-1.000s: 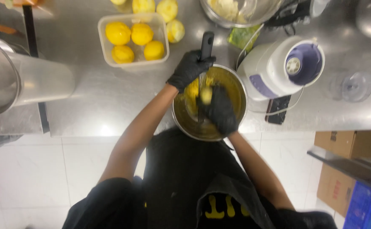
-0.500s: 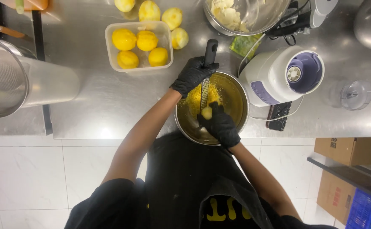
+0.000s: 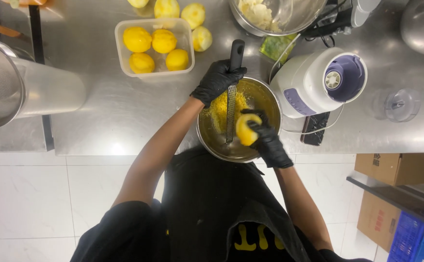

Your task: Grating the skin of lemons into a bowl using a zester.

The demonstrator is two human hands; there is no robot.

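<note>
Steel covers the whole counter (image 3: pixel 124 111), flat, grey and shiny. Half a second ago the lemon sat lower in the bowl, near the bottom end of the grater; now it sits a little higher against the blade, and more yellow zest shows in the bowl.

Left of the bowl lies a big metal cylinder (image 3: pixel 23 85) on its side, smooth and round. Right of the bowl lies a white blender base (image 3: pixel 318 82) with a purple round top. Above the bowl on its left side stands a clear plastic box (image 3: pixel 154 48), square with soft corners, with four bumpy yellow lemons inside.

The metal bowl (image 3: pixel 258 99) is round and shiny and sits at the counter's near edge, with a heap of fine yellow zest (image 3: pixel 219 109) inside.

The grater (image 3: pixel 231 104) is long and thin, with a black handle, and slants down into the bowl. The left hand (image 3: pixel 217 80), in a black glove, is closed tight around the handle. The right hand (image 3: pixel 268 140), also in a black glove, curls its fingers around the lemon (image 3: pixel 245 128) and presses it against the grater, over the bowl.
</note>
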